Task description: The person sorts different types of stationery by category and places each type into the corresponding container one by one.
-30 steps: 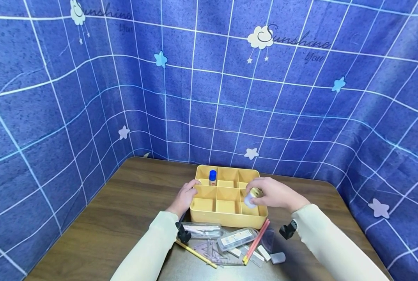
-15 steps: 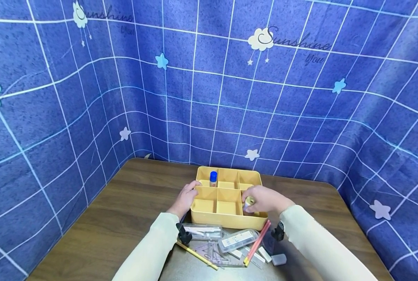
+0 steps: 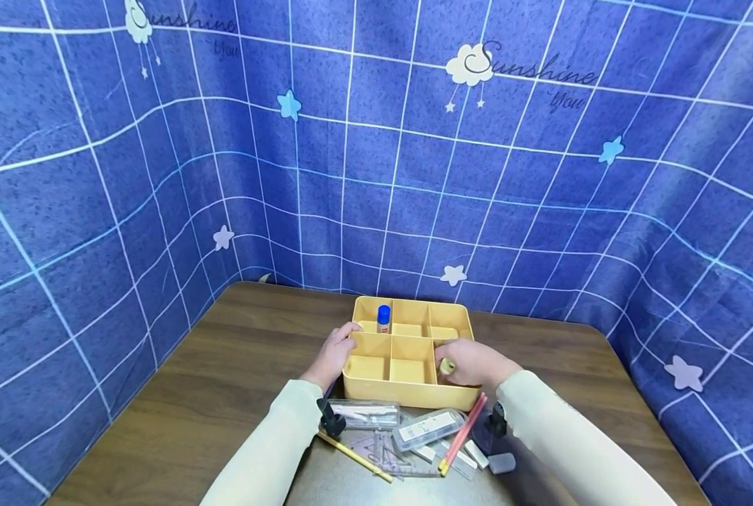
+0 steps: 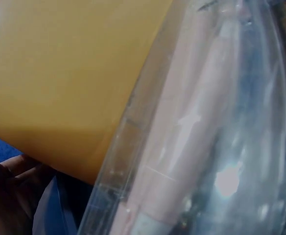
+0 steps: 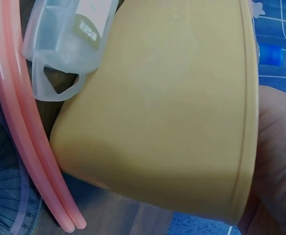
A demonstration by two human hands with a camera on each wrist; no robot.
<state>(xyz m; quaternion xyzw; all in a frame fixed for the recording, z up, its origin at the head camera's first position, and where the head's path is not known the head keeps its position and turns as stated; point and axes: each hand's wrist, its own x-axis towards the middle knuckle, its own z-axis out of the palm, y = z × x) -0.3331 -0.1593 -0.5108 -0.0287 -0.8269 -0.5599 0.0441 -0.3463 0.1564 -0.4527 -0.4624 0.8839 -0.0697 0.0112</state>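
Observation:
A yellow storage box (image 3: 408, 396) with several compartments stands on the table. My left hand (image 3: 334, 355) holds its left rim, fingers bent over the edge. In the front right compartment, my right hand (image 3: 473, 360) grips a small whitish roundish thing with a pale yellow ring-like end (image 3: 447, 366); its kind is unclear and the fingers mostly cover it. A blue-capped glue stick (image 3: 383, 319) stands upright in the back left compartment. In the right wrist view, the box wall (image 5: 157, 107) hides the right fingers and what they hold.
Before the box lie a clear case with pens (image 3: 365, 415), a translucent labelled case (image 3: 428, 429), pink pencils (image 3: 463, 434), a yellow pencil (image 3: 355, 457), a set square (image 3: 383, 453), white erasers (image 3: 475, 455) and a greyish block (image 3: 501, 463). A blue curtain (image 3: 376, 176) hangs behind.
My right hand has moved left and down into the front right compartment with the whitish thing, which is now mostly hidden. My left hand has stayed on the box's rim.

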